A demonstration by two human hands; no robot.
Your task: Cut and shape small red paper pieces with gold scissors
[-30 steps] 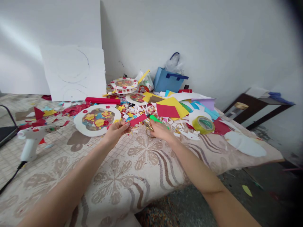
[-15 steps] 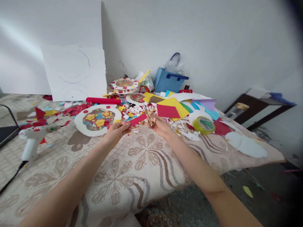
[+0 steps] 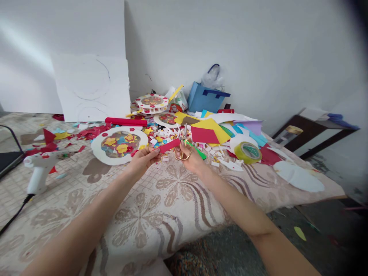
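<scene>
Far left on the patterned bench (image 3: 138, 214): white glue gun (image 3: 38, 168), idle. Further right, round decorated disc (image 3: 119, 143) lying flat. Left hand (image 3: 142, 161), fingers pinching the near end of a red paper strip (image 3: 169, 145), held just above the bench. Right hand (image 3: 192, 159), fingers threaded through gold scissors (image 3: 181, 150), blades up beside the strip's far end. Likely about to cut: calls for opening the blades and seating the strip between them. Tape roll (image 3: 247, 151) right.
</scene>
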